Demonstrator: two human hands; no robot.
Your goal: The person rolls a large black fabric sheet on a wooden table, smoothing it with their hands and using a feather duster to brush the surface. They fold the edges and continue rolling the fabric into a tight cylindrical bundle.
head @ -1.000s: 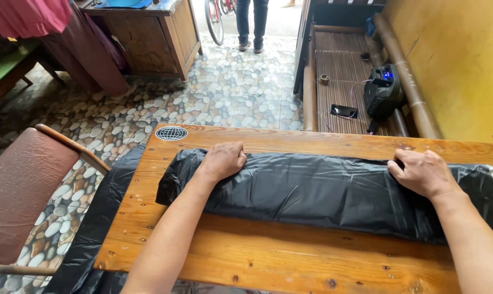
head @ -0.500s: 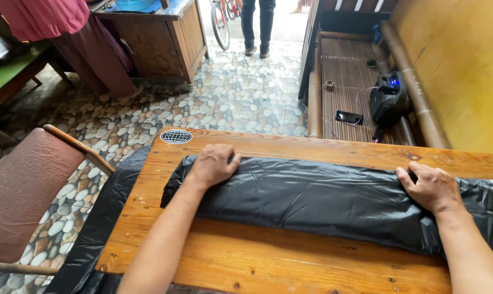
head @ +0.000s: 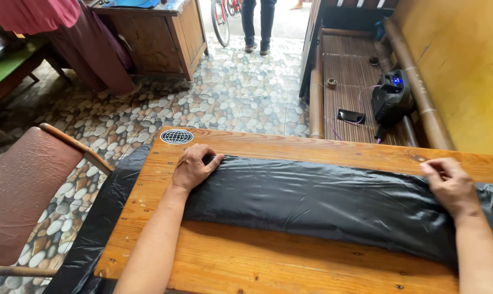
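A long folded sheet of black plastic (head: 322, 204) lies across the wooden table (head: 290, 267). My left hand (head: 193, 166) rests on its left end, fingers curled over the far edge near the corner. My right hand (head: 450, 185) presses on the right part of the plastic, fingertips pinching the far edge. More black plastic hangs over the table's left side down to the floor.
A round grille sticker (head: 176, 136) sits on the table's far left corner. A brown chair (head: 29, 185) stands at the left. Beyond the table is a slatted bench (head: 355, 81) with a black device (head: 390, 98) and a phone (head: 350, 115). A person's legs (head: 257, 24) stand far off.
Both hands have slid outward along the plastic's far edge, the right hand going farther right. The plastic lies flatter and more stretched out.
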